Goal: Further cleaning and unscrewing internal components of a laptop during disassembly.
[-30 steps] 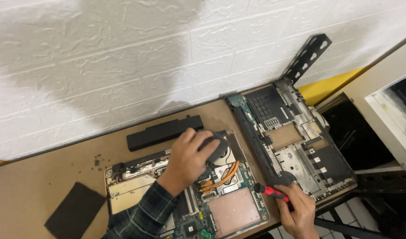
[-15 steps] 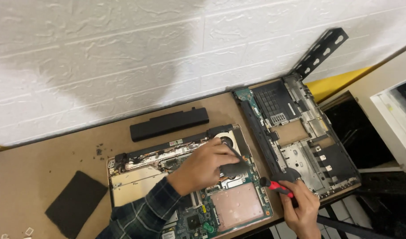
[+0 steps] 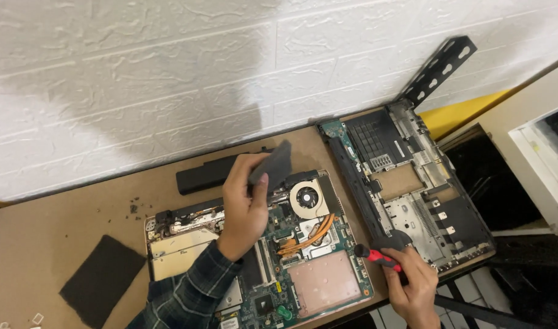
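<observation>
The left hand (image 3: 245,204) is raised above the opened laptop base (image 3: 260,256), its fingers (image 3: 262,183) closed around a small dark grey panel (image 3: 273,164) that it holds tilted, clear of the board and over the upper edge of the base. A plaid sleeve (image 3: 181,292) runs back from that hand toward the lower edge of the view.

The right hand (image 3: 413,289) is low at the front edge of the desk (image 3: 59,225), fingers wrapped around a screwdriver with a red and black handle (image 3: 379,257); the handle points left and up, toward the gap between the two laptop parts (its tip is too small to make out).

The laptop base lies flat with its circuit board bare: a round fan (image 3: 307,198) sits near its upper right corner, copper heat pipes (image 3: 306,234) curve down from it, and a pale pink square pad (image 3: 324,281) fills the lower right. A silver drive (image 3: 178,250) sits at the left side of the base.

Just beyond the base, against the white brick wall (image 3: 230,73), lies a long black battery (image 3: 209,173). To the right, a second stripped laptop shell (image 3: 413,195) lies at an angle, touching the wall end with a black perforated bracket (image 3: 437,67) leaning above it. A flat black pad (image 3: 102,277) lies on the desk well to the left of the base.
</observation>
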